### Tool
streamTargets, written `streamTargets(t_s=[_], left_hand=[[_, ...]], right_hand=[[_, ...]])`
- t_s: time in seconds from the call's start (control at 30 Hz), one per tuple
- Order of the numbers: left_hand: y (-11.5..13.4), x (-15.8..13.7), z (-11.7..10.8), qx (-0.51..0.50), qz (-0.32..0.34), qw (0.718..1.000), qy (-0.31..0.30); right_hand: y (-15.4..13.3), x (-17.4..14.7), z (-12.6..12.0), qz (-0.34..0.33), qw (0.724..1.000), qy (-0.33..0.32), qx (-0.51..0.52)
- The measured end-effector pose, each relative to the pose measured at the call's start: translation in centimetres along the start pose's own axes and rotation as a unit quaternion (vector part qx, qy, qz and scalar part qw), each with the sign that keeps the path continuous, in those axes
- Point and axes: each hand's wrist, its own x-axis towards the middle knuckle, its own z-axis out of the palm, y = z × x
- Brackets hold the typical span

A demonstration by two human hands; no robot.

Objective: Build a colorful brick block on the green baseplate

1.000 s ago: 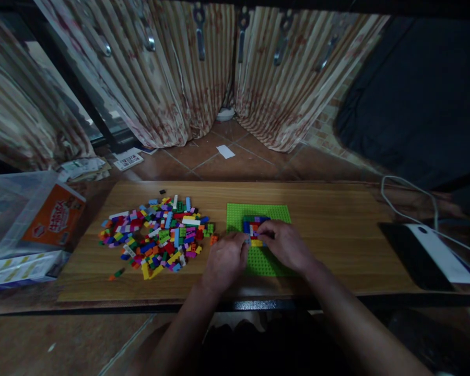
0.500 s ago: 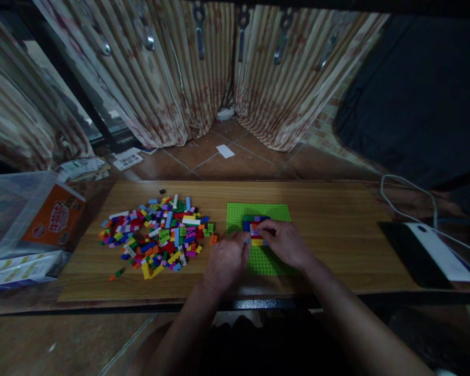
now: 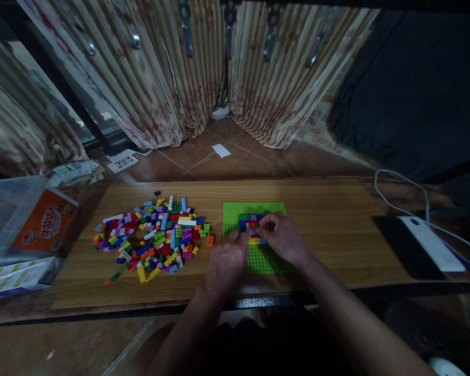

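Set on the wooden counter [image 3: 332, 235], a little right of the middle: a green baseplate [image 3: 260, 261] with a low brick build [image 3: 251, 225] on its far half. Made up of blue, green and purple along the far side, red in the middle, yellow and light blue along the near side.

Directly between both hands, with the build just beyond the left hand [image 3: 227, 259] and just left of the right hand [image 3: 284, 236]. On the left, fingers bent and drawn together, reaching over the near left part of the build and hiding some of it. On the right, thumb and forefinger brought close together at the build's right side, remaining fingers curled. Cannot tell of a brick in either grip; too small and too covered between the fingertips.

Spread well left of the baseplate: a wide pile of loose bricks [image 3: 162, 235] in many colours. Just off its right edge, near the left hand: an orange brick [image 3: 210, 240]. Far to the right on the counter, well apart from the right hand: a flat black and white object [image 3: 431, 243].
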Motion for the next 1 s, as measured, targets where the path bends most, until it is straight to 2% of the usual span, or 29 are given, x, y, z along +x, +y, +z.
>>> streamTargets(t_s=[0.4, 0.73, 0.9, 1.0], left_hand=[[0.7, -0.2, 0.4, 0.066, 0.009, 0.998, 0.012], [3.2, 0.1, -0.6, 0.120, -0.036, 0.992, -0.016], [3.4, 0.2, -0.3, 0.123, -0.049, 0.991, -0.014], [2.9, 0.0, 0.0, 0.111, -0.050, 0.993, -0.012]], right_hand=[[-0.1, 0.2, 0.7, 0.035, 0.999, 0.007, 0.033], [0.3, 0.5, 1.4, 0.026, 0.998, 0.024, 0.044], [0.5, 0.8, 0.7, 0.026, 0.997, 0.005, 0.067], [0.8, 1.2, 0.0, 0.064, 0.992, -0.009, 0.108]])
